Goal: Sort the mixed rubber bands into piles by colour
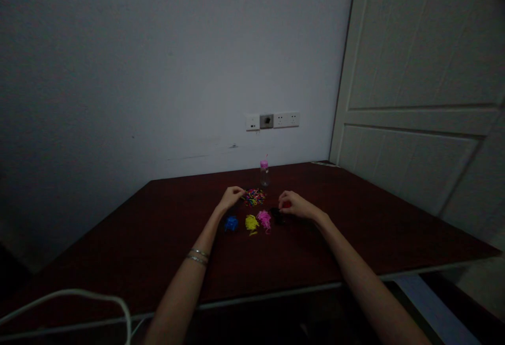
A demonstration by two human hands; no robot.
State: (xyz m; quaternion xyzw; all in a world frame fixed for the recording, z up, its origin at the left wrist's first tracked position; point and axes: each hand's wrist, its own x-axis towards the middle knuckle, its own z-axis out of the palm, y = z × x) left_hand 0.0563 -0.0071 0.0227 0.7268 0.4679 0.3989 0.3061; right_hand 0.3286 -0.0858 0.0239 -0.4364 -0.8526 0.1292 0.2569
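Note:
A mixed pile of small, thin coloured pieces (255, 196) lies on the dark red-brown table (158, 240). My left hand (232, 196) is at the pile's left edge, thumb and fingers pinched together; anything between them is too small to make out. Nearer to me are sorted heaps: a blue heap (231, 223), a yellow heap (251, 223), a pink heap (264, 220) and a dark, black-looking heap (278, 216). My right hand (295, 204) is just right of the dark heap, fingers closed in a pinch. Beneath its fingers shows a red heap (286, 204), partly hidden.
Behind the mixed pile stands a clear bottle (264, 176) with a pink top. Wall sockets (286, 120) sit above the table's back edge. A white cable (94, 293) loops over the front left edge. A pale panelled door (414, 150) stands at the right.

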